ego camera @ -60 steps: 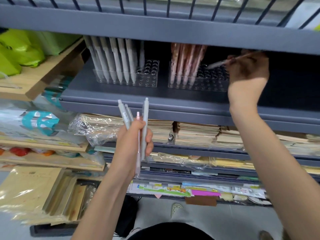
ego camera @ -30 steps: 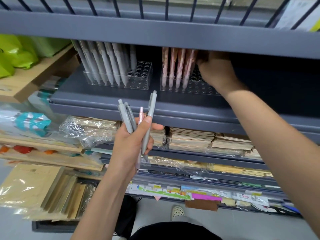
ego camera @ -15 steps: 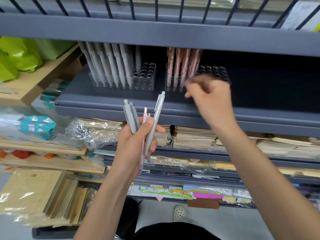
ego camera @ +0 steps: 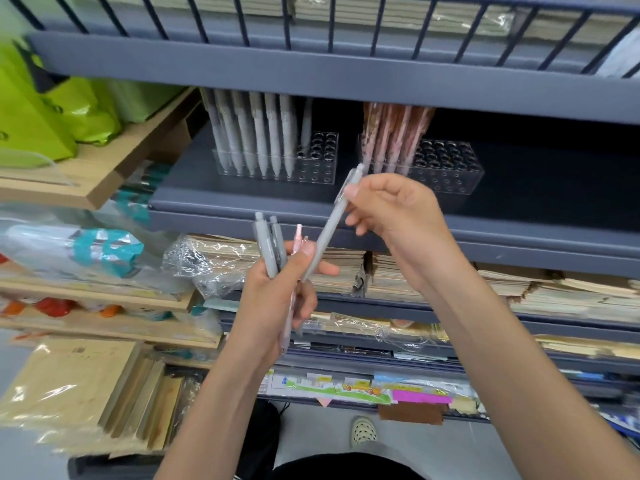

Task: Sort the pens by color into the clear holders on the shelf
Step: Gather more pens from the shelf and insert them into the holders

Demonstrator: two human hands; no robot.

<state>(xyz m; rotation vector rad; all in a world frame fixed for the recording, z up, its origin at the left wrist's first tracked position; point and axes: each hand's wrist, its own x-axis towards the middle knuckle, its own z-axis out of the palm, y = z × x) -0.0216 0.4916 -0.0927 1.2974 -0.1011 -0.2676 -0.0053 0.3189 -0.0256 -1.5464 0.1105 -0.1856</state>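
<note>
Shelf [ego camera: 519, 188]: L holder [ego camera: 322, 169] w/ gray pens [ego camera: 258, 140]

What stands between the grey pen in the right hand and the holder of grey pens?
Nothing visible. Only open air lies between the grey pen in the right hand and the left holder, whose right-end holes are free. The shelf above overhangs it.

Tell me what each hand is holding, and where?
The right hand pinches a grey pen near its clip end. The left hand grips a bunch of pens around their lower halves.
</note>
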